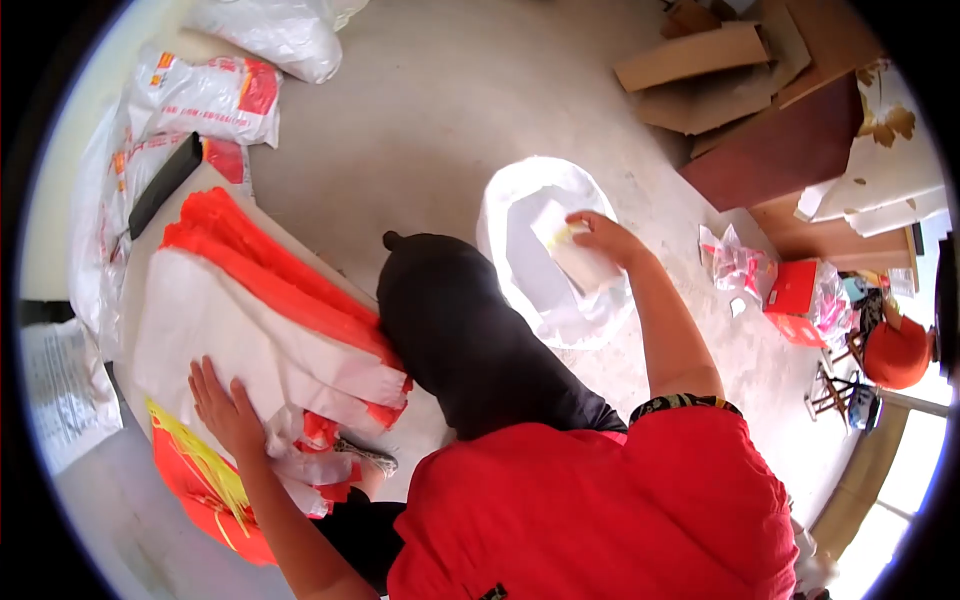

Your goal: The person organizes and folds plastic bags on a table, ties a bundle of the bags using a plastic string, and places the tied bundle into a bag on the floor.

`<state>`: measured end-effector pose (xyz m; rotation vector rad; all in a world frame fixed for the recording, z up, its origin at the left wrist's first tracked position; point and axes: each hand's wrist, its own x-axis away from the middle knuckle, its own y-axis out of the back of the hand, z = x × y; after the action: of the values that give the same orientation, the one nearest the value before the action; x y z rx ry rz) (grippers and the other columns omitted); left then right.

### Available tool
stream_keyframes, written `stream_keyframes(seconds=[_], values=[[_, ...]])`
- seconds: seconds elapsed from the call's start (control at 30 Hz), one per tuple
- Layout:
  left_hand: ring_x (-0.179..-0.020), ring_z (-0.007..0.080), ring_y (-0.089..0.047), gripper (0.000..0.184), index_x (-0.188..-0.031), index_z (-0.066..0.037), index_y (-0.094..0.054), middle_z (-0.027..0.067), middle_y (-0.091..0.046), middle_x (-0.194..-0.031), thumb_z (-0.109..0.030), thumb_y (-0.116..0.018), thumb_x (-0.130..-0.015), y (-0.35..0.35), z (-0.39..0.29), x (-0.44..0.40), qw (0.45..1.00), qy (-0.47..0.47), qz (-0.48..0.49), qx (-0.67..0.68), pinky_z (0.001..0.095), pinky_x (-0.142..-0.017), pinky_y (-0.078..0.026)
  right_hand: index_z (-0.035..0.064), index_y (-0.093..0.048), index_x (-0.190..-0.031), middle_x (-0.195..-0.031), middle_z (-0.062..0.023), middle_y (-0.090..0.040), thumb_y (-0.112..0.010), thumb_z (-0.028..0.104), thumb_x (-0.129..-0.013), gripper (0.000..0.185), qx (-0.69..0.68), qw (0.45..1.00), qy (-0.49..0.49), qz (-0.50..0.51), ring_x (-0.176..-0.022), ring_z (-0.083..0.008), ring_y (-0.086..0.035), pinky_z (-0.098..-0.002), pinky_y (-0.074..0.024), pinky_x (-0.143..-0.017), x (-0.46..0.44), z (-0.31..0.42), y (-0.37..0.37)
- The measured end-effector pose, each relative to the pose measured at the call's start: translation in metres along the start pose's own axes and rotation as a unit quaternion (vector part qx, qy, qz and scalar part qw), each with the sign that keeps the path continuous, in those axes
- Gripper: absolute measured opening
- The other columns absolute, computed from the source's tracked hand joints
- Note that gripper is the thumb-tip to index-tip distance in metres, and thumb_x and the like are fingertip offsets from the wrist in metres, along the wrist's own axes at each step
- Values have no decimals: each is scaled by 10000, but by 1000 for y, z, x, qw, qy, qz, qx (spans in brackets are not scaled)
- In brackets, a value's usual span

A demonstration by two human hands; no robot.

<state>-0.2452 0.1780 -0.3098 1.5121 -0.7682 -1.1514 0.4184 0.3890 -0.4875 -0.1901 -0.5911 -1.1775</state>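
My left hand [228, 408] lies flat with its fingers spread on white fabric [200, 320] over a board beside my legs. Red fabric [270, 275] runs along the far side of the white, and yellow fringe [205, 470] hangs over red cloth near my left forearm. To the right, my right hand [603, 238] is over a round white-lined container [505, 215]. Its fingers are bent at a pale, flat block-like item [575, 252] inside; whether they grip it is unclear.
White and red plastic sacks [215, 100] are piled at the upper left. Cardboard boxes [700, 70] lie at the upper right. A red box [792, 290] and clear plastic bags [738, 262] stand on the floor at the right, near a folding stool [832, 392].
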Motion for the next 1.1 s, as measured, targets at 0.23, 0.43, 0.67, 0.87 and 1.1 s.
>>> stream_keyframes(seconds=[0.23,0.43,0.67,0.87,1.1], values=[[-1523,427,-325,571,-1565,-65,-434,202,-379,-1644,-344,-445,-1068,-1,6,-2,999,-40,-4,-3,534,-1239,-250,74,-547,-1450,-1306,-144,-636,-703,86,-846,624,126,990,-51,-30,-1174,-245,-621,-336,-499,-1019,-9,-112,-30],[-1519,425,-331,559,-1567,-64,-434,215,-381,-1638,-346,-439,-1084,-1,8,-2,998,-58,-6,0,517,-1242,-257,124,-478,-1540,-1260,-160,-632,-735,86,-847,741,-62,995,-24,-78,-1121,-243,-624,-350,-521,-981,-27,-91,-56],[-1508,444,-341,563,-1545,-37,-455,226,-396,-1626,-367,-428,-1090,0,9,-4,997,-78,-13,14,531,-1231,-278,100,-445,-1574,-1432,-233,-576,-752,27,-848,792,-62,986,-103,-119,-1148,-292,-655,-336,-537,-978,-40,-199,-97],[-1508,442,-343,564,-1545,-34,-457,221,-401,-1624,-369,-423,-1092,-1,9,-4,997,-73,-16,10,530,-1231,-278,51,-431,-1566,-1387,-183,-613,-689,-28,-887,730,-52,991,-29,-122,-1123,-234,-654,-301,-532,-978,-56,-183,-84],[-1501,440,-354,556,-1549,-40,-452,240,-392,-1621,-366,-425,-1099,-1,9,-5,996,-81,-18,21,526,-1237,-271,69,-368,-1597,-1425,-197,-605,-740,147,-891,803,21,995,-16,-98,-1242,-297,-620,-361,-482,-1077,-32,-141,-73]])
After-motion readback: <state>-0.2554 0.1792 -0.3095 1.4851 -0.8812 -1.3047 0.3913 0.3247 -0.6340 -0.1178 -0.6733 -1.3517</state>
